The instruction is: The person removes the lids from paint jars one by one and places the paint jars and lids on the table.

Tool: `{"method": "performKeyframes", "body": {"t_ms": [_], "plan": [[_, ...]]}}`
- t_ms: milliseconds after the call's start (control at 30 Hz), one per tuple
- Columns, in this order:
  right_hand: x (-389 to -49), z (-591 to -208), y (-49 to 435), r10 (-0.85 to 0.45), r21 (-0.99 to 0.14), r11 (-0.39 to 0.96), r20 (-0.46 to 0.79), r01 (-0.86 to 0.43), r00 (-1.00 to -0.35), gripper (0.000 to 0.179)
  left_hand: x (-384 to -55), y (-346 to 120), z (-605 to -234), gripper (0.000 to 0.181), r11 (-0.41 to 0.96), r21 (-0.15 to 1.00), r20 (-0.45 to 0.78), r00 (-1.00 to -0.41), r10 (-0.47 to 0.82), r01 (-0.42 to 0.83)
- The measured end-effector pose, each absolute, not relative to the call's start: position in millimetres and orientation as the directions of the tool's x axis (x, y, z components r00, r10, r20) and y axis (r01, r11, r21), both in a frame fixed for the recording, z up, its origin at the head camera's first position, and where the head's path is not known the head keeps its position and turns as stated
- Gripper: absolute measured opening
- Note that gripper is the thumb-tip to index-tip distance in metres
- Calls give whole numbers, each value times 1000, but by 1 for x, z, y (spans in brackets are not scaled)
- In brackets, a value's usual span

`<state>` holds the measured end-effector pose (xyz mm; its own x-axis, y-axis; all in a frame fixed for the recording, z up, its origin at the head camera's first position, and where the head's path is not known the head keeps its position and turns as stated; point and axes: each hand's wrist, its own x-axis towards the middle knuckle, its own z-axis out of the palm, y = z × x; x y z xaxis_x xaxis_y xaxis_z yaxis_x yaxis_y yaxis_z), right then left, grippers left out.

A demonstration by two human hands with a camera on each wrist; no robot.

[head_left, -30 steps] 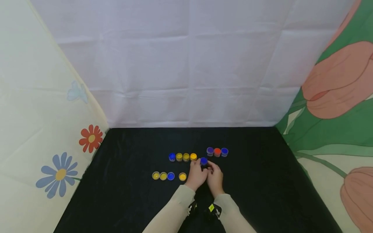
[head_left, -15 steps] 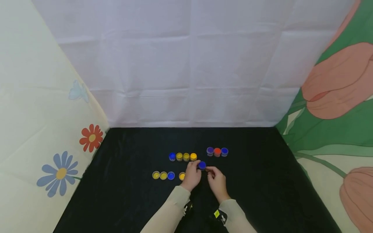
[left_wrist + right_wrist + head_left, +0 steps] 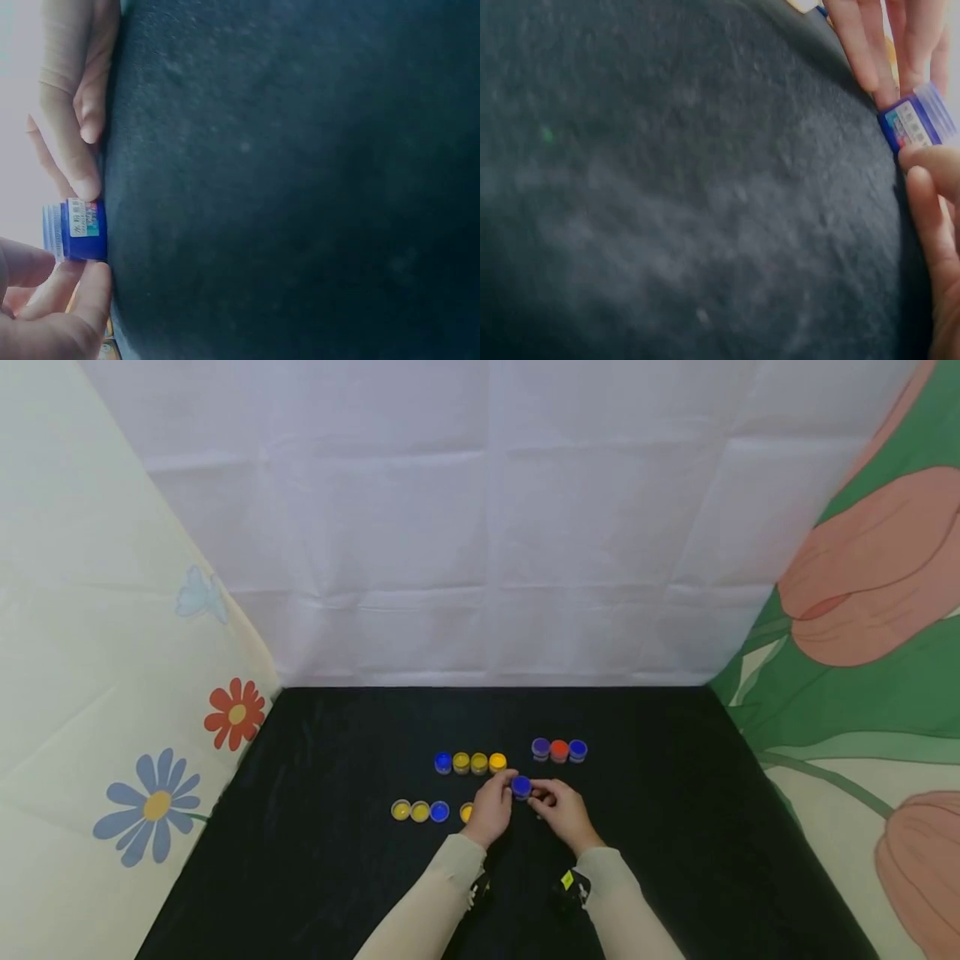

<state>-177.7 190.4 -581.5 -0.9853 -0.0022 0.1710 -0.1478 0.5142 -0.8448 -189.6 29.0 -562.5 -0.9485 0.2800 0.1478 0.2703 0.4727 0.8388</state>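
Between my two hands stands a small blue paint pot (image 3: pixel 521 787), upright on the black cloth. In the left wrist view the paint pot (image 3: pixel 79 229) shows a printed white label and a translucent ribbed lid. My left hand (image 3: pixel 489 808) pinches it from the left, the fingers at the lid and lower side. From the right, my right hand (image 3: pixel 564 812) has its fingertips on the pot; in the right wrist view the thumb presses beside the label of the paint pot (image 3: pixel 915 124). A yellow-orange pot (image 3: pixel 467 812) is partly hidden behind my left hand.
Beyond my left hand runs a row of pots, ending in an orange-yellow pot (image 3: pixel 497 762). Farther right stand a purple pot (image 3: pixel 541 748), a red pot (image 3: pixel 559 750) and a blue pot (image 3: pixel 577 750). Front left are two yellow pots and a blue pot (image 3: pixel 439 811).
The blue pot has come slightly nearer to me and down to the cloth. My right hand drew away from it, then came back to its right side. The other pots stay put.
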Motion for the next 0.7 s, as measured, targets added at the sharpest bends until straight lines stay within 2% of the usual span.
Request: {"method": "performKeyframes", "body": {"t_ms": [233, 700], "plan": [[-179, -584, 192, -28, -846, 508, 171, -161, -985, 23, -190, 26, -562, 31, 497, 819, 157, -946, 285, 286], [-177, -586, 190, 5, -848, 509, 175, -148, -985, 22, -187, 26, -558, 24, 566, 773, 144, -949, 280, 285]]}}
